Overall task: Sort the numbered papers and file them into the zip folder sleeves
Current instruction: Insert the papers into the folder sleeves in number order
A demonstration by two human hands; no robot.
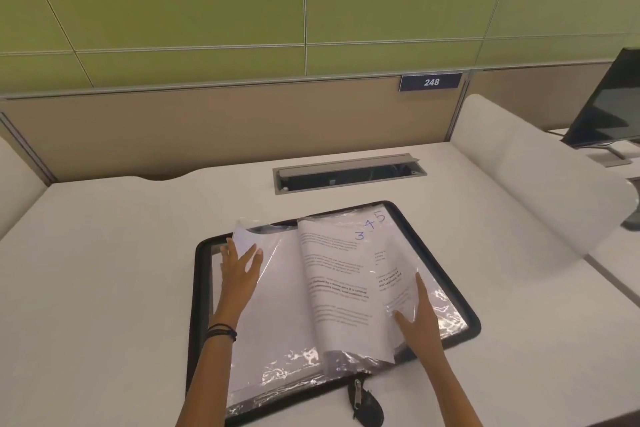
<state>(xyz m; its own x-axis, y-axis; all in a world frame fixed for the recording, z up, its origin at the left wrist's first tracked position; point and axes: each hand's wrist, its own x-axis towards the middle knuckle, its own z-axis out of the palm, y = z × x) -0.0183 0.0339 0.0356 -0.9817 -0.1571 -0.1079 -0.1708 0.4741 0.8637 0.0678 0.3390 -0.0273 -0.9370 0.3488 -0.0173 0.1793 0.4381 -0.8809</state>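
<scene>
Black zip folder (200, 288), papers (332, 270) 3 4 5, sign (431, 82) 248, left hand (239, 270), right hand (420, 319) flat, grip loose

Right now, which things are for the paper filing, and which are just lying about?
For the job: zip folder, numbered papers, clear sleeve, left hand, right hand.
Just lying about: monitor, cable box, 248 sign.

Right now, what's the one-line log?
zip folder: open | left hand: propping sleeve | right hand: flat on papers 3, 4, 5
</scene>
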